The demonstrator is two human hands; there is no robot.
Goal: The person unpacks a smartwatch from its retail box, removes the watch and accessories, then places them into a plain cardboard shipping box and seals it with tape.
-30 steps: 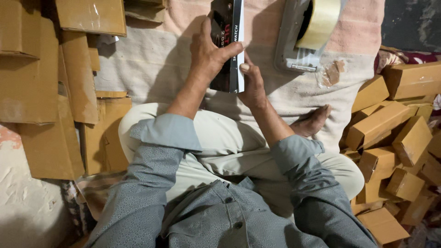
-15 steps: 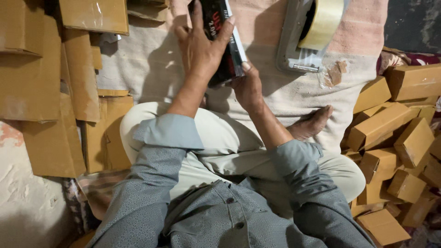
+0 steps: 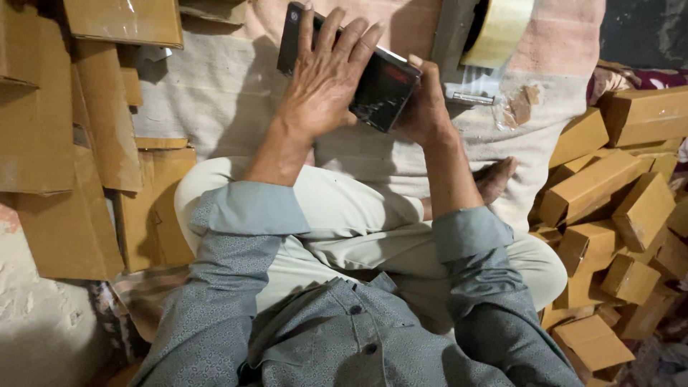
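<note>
I am gripping the black box in both grips, left hand spread over its top, right hand clasping its four-o'clock end, long axis running ten to four.

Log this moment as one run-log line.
left hand: flat on black box | right hand: grips box end | tape dispenser: on cloth | small cartons: piled at right

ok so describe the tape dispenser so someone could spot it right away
Start at the pale cloth spread before the seated person. At its far edge, just beyond the right hand, lies a grey tape dispenser. Unlike the brown boxes around, it carries a yellowish tape roll.
</note>
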